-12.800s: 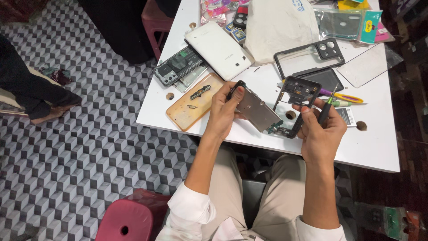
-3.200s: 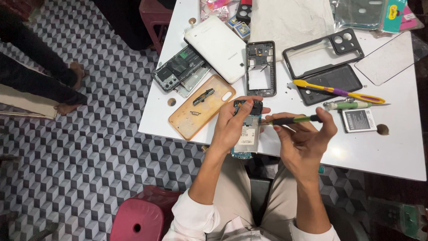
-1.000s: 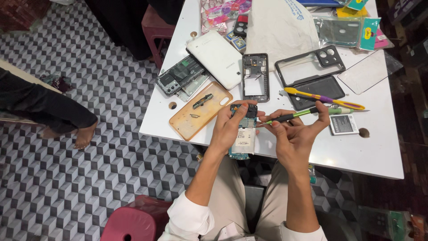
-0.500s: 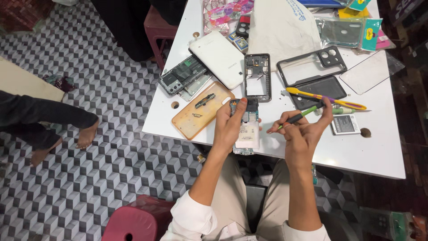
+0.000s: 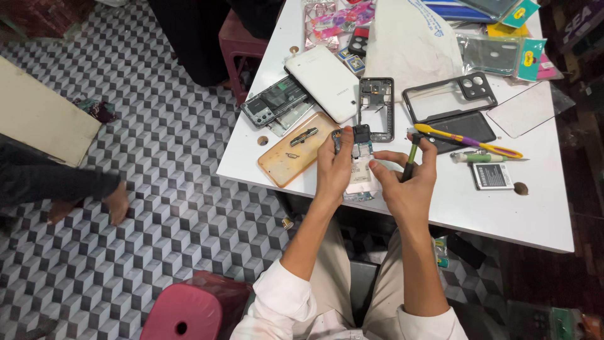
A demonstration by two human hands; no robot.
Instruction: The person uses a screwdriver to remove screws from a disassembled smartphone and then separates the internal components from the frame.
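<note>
1. Holding the opened phone [image 5: 360, 165] upright over the near edge of the counter [image 5: 503, 208], your left hand [image 5: 333, 167] is clamped along its left side — that keeps the exposed board facing you.
2. Your right hand [image 5: 409, 182] does double duty: the forefinger presses on the phone's lower panel, the other fingers are curled round a green-handled screwdriver [image 5: 411, 157], parked upright so it stays ready.
3. At twelve o'clock from the phone lies a black middle frame [image 5: 376, 108]; at ten o'clock, a tan back cover [image 5: 296, 148] and a white back cover [image 5: 329, 83].
4. At three o'clock sit the spare tools [image 5: 469, 140] and a small battery [image 5: 492, 175] — within reach, clear of your work.
</note>
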